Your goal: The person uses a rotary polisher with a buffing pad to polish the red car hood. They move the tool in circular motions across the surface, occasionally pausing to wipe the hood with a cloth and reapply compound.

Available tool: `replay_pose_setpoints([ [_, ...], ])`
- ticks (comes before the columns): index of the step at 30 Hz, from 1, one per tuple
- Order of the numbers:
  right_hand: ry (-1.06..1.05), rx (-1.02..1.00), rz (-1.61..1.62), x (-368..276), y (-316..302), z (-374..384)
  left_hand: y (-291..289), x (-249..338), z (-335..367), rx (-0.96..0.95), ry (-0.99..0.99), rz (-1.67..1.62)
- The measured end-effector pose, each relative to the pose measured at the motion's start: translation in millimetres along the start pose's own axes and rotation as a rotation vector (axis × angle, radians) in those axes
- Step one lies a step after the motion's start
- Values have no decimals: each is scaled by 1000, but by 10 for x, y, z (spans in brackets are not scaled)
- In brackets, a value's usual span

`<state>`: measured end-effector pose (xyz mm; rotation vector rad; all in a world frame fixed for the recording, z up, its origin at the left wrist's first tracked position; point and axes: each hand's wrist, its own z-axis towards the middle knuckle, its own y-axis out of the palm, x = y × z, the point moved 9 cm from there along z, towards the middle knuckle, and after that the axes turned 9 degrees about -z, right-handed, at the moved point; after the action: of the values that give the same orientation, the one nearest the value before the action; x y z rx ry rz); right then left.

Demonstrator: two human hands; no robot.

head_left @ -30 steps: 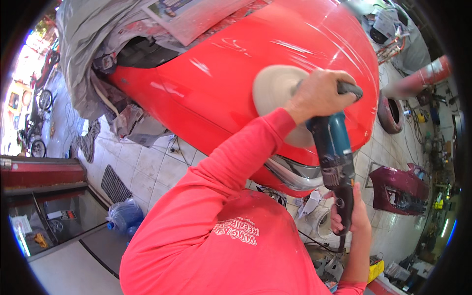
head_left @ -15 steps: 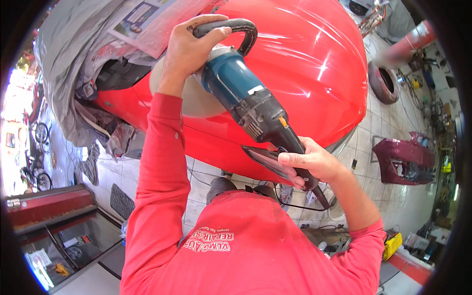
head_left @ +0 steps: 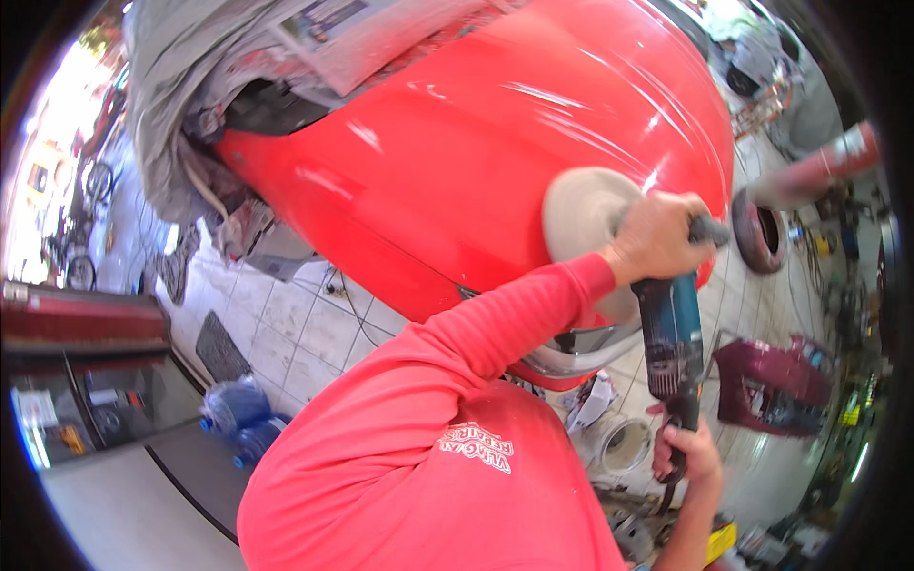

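A teal and black car polisher (head_left: 669,328) lies across the front right of a glossy red car hood (head_left: 428,152). My left hand (head_left: 664,233) is closed round its black front handle, with the arm stretched across my body. Lower down, my right hand (head_left: 690,449) grips the rear handle, its thumb lying over the top. The pale round polishing pad (head_left: 586,211) rests against the red paint near the headlight (head_left: 586,343); my left hand and wrist cover part of it. Its outline looks smeared, as by motion.
Grey plastic sheeting (head_left: 176,114) and masking paper cover the windshield side. On the tiled floor stand a tire (head_left: 759,233), a maroon bumper (head_left: 773,385) and a white round bucket (head_left: 624,445). Blue water jugs (head_left: 238,409) lie beside a glass cabinet (head_left: 105,400). A cable crosses the tiles.
Both hands have carried the polisher from the fender side near the windshield to the right, over the hood's front corner. My body has turned, and the pad now faces the front end.
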<state>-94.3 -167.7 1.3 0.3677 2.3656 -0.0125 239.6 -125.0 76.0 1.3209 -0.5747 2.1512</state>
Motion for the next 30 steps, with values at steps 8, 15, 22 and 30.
replay_pose_setpoints([
  [8, -91, 15, 4, 134, 855, 282, -750, 120, -261, -41, -12, 104],
  [15, -8, -253, -294, -665, 1576, 751, -2516, 507, -842, 307, -10, 230],
  [22, 57, -256, -585, -1730, 2069, 1232, -3647, 472, -909, 588, 52, 231],
  [30, 43, -149, -574, -2383, 2236, 1383, -3940, 235, -276, 590, 80, 202],
])
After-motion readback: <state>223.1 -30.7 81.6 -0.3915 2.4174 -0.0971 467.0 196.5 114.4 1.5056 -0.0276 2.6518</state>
